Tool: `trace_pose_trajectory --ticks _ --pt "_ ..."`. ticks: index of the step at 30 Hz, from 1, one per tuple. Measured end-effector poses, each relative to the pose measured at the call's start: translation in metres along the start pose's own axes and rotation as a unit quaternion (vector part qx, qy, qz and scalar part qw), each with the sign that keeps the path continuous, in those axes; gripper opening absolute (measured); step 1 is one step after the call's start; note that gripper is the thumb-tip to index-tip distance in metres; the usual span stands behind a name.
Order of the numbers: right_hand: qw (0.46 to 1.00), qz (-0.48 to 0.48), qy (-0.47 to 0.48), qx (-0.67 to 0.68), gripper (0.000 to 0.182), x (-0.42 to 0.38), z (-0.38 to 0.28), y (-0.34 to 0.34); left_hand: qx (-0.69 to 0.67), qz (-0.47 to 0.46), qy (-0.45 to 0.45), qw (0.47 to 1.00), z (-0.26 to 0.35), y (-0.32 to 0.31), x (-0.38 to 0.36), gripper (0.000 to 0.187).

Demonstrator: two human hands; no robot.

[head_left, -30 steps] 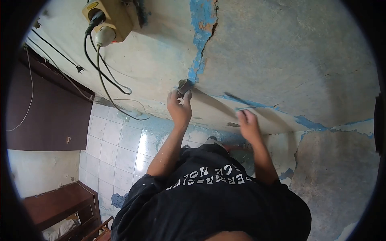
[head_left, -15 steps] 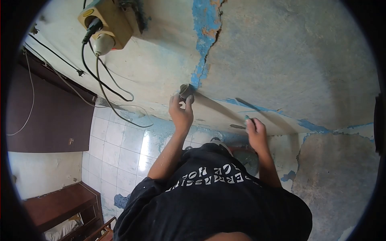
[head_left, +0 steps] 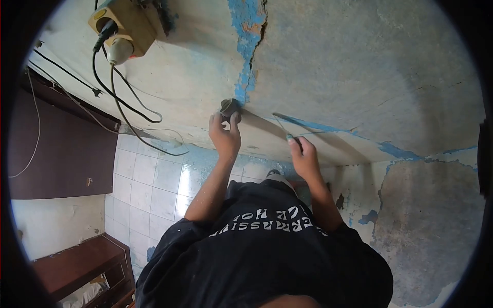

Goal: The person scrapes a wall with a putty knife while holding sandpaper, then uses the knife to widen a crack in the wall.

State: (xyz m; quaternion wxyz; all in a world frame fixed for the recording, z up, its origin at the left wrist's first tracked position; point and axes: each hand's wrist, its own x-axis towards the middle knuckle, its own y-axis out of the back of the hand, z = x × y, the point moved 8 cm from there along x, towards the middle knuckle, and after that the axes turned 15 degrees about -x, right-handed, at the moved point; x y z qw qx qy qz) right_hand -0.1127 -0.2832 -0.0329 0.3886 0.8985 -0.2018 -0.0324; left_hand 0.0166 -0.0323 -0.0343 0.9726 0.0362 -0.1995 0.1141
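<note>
My left hand [head_left: 226,134] is raised to the wall, fingertips and thumb closed around a dark grey rounded lump [head_left: 230,109]. The lump is at the lower end of a strip of exposed blue paint [head_left: 245,59]. To the right, my right hand [head_left: 304,154] grips a thin hand tool [head_left: 294,139] by its dark handle, with a bit of green near the fingers. Its slim metal part slants up and left towards the wall, beside a second blue streak [head_left: 316,124]. The exact kind of tool is unclear.
A jagged crack [head_left: 262,31] runs up the wall. At upper left hangs a socket box [head_left: 123,25] with plugs and dangling black cables [head_left: 119,97]. Below lie white floor tiles [head_left: 138,174]; a brown panel [head_left: 61,143] and wooden furniture [head_left: 82,259] stand left.
My right hand has moved left and up with the tool, closer to my left hand. The view has shifted slightly; my left hand still holds the lump at the wall.
</note>
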Motion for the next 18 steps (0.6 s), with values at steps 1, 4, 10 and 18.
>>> trace_pose_trajectory --ticks 1,4,10,18 --pt "1.000 0.007 0.002 0.003 0.032 -0.002 0.009 0.007 0.001 -0.002 -0.009 1.000 0.001 -0.001 0.002 0.019" --pt "0.995 -0.024 -0.087 0.042 0.028 -0.014 0.034 0.048 0.005 -0.005 -0.014 1.000 0.002 0.001 0.004 0.019" --pt "0.996 -0.004 -0.081 0.029 0.027 -0.024 0.032 0.043 -0.005 0.009 -0.008 1.000 -0.003 -0.003 0.000 0.020" --pt "0.995 -0.018 -0.085 0.041 0.032 -0.018 0.040 0.037 0.004 0.001 -0.004 1.000 -0.010 -0.003 -0.007 0.020"
